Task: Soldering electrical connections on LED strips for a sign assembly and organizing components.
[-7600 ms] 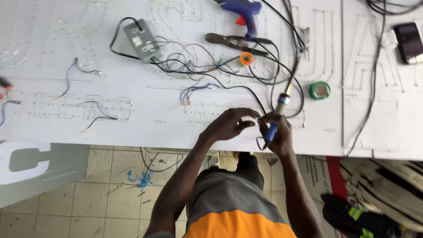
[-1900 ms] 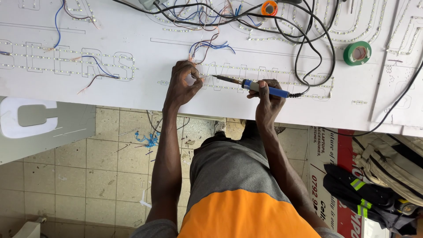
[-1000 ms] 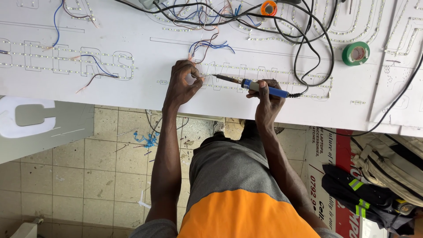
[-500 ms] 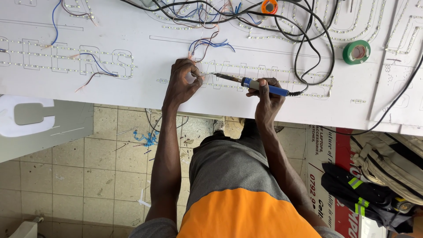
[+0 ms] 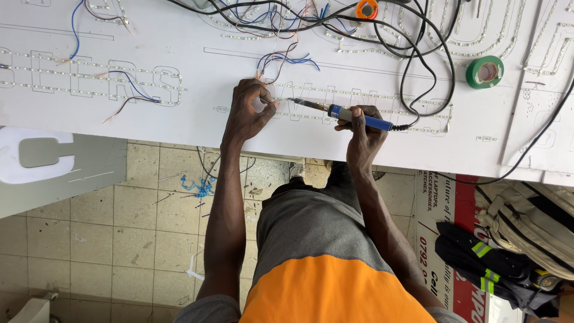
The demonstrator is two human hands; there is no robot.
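My right hand (image 5: 360, 127) grips a blue-handled soldering iron (image 5: 347, 113), its metal tip pointing left toward my left hand. My left hand (image 5: 250, 110) pinches thin wires (image 5: 266, 90) against the white sign board (image 5: 179, 125), right at the iron's tip. Red, blue and white wire ends fan out just above my left fingers. Rows of small LED modules (image 5: 89, 75) run across the board in letter outlines.
A green tape roll (image 5: 485, 72) lies at the board's right. An orange roll (image 5: 366, 9) and a tangle of black cables (image 5: 418, 54) sit at the top. Below the board are tiled floor, a white letter cut-out (image 5: 42, 155) at left, and bags (image 5: 526, 233) at right.
Since several seconds ago both hands moved from the board's edge onto the wires. Over the last second the hands and iron have hardly moved.
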